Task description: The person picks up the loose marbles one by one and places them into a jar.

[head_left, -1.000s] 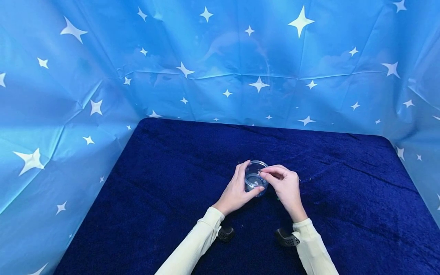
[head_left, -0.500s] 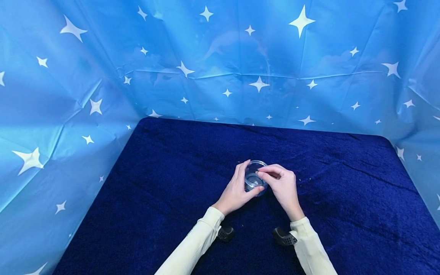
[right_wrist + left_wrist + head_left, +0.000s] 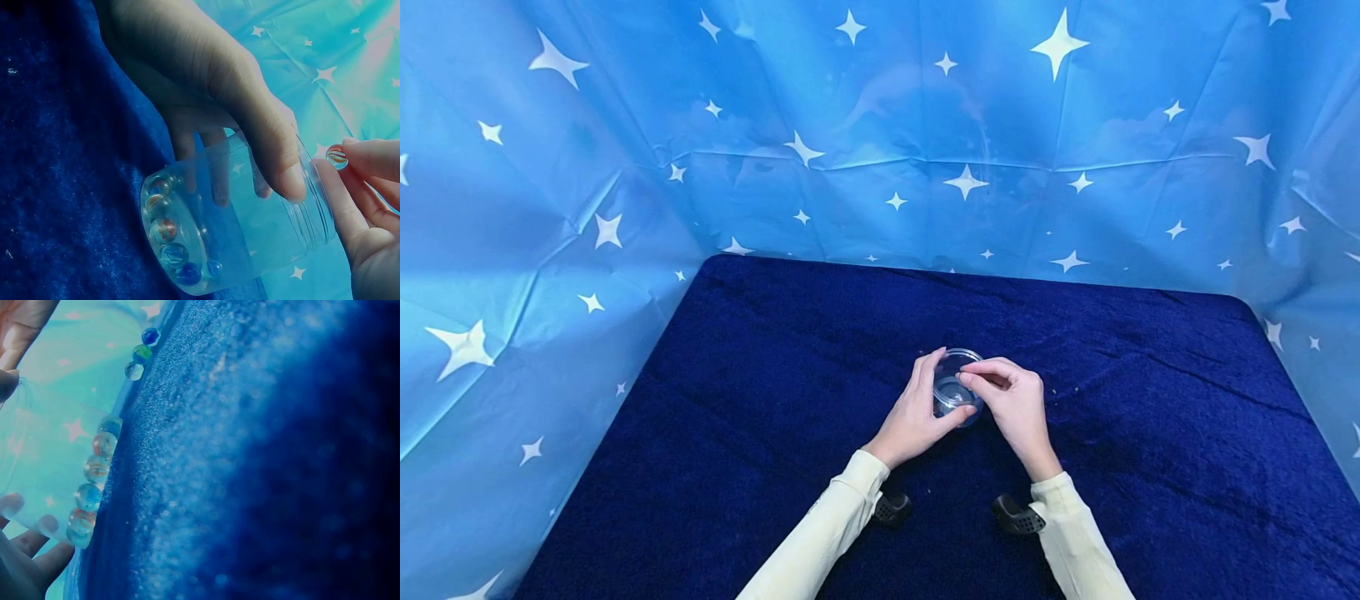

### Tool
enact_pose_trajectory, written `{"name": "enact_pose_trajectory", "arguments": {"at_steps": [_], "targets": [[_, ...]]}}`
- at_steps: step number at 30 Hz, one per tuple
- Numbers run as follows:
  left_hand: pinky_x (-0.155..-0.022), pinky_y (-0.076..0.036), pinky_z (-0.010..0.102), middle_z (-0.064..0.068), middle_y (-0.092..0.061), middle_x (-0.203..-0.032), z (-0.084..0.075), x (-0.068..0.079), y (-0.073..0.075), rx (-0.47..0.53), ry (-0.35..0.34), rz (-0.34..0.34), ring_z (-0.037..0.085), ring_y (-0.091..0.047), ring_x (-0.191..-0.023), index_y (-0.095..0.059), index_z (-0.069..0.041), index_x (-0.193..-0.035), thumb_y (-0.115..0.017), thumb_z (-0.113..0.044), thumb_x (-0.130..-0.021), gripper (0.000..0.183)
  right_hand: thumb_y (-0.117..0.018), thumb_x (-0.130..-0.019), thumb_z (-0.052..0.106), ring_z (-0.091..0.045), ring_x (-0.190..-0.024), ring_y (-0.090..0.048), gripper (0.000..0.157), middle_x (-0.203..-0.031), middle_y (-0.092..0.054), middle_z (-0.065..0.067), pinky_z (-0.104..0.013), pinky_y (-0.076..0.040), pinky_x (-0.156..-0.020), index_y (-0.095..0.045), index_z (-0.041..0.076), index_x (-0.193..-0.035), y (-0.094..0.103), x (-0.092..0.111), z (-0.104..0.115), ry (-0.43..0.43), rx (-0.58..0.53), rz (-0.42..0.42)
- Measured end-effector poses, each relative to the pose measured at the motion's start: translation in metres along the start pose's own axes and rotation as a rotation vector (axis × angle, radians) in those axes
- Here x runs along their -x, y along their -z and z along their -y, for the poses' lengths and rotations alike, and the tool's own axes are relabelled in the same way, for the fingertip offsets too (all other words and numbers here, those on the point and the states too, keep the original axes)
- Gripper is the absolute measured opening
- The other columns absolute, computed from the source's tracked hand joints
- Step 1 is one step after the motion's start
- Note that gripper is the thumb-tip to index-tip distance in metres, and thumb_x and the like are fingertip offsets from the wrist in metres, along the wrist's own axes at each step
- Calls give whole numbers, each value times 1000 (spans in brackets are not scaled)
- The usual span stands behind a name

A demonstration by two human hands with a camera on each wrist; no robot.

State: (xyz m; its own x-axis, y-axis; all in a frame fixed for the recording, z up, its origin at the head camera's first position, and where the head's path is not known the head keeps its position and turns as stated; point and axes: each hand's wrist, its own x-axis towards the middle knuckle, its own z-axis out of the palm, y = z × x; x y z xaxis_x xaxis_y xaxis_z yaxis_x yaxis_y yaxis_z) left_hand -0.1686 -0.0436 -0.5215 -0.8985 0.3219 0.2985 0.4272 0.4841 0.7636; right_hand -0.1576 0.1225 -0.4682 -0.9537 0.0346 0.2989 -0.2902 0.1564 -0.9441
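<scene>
A clear plastic jar (image 3: 951, 390) stands on the dark blue cloth, its mouth uncovered. My left hand (image 3: 913, 417) grips it around the side, thumb on the near wall and fingers on the far wall. Several glass marbles (image 3: 164, 230) lie on the jar's bottom, some with orange swirls and some blue. Between thumb and finger my right hand (image 3: 1013, 410) pinches a clear marble (image 3: 337, 157) with orange and white swirls, at the jar's mouth. In the left wrist view, blue, green and clear marbles (image 3: 142, 354) rest on the cloth outside the jar.
The plush blue cloth (image 3: 790, 358) covers the table. A light blue curtain with white stars (image 3: 887, 125) hangs behind and at the sides. Black wrist devices (image 3: 1019, 515) sit below both sleeves. Tiny specks lie on the cloth right of the right hand.
My right hand has shifted slightly left, bringing its pinching fingertips farther over the jar's mouth. The left hand and the jar have stayed nearly still.
</scene>
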Motion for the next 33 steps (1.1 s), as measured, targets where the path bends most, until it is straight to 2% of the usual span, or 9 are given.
{"name": "enact_pose_trajectory", "arguments": {"at_steps": [17,26,33], "targets": [[-115,-39,47,16,-39,-153,1,0,0,1,8,1,35,-46,-140,-29,-3,-157,-80,-35,-90,90,-80,-86,-5,-2,-83,-69,9,-95,-74,-22,-15,-54,-76,-78,-8,-95,-1,0,0,1,5,-4],[-113,-41,50,19,-41,-151,2,0,-1,-6,-17,-10,38,-48,-137,-30,-1,-156,-80,-33,-90,89,-80,-86,-6,-2,-83,-69,9,-95,-74,-23,-15,-54,-77,-78,-8,-95,-1,0,1,-9,0,-8],[-114,-40,48,17,-40,-151,2,0,-1,-13,-11,-3,36,-47,-138,-29,-2,-157,-80,-34,-91,89,-79,-86,-6,-2,-83,-68,9,-95,-74,-22,-15,-54,-77,-78,-8,-95,-1,0,1,-4,5,-7]]}}
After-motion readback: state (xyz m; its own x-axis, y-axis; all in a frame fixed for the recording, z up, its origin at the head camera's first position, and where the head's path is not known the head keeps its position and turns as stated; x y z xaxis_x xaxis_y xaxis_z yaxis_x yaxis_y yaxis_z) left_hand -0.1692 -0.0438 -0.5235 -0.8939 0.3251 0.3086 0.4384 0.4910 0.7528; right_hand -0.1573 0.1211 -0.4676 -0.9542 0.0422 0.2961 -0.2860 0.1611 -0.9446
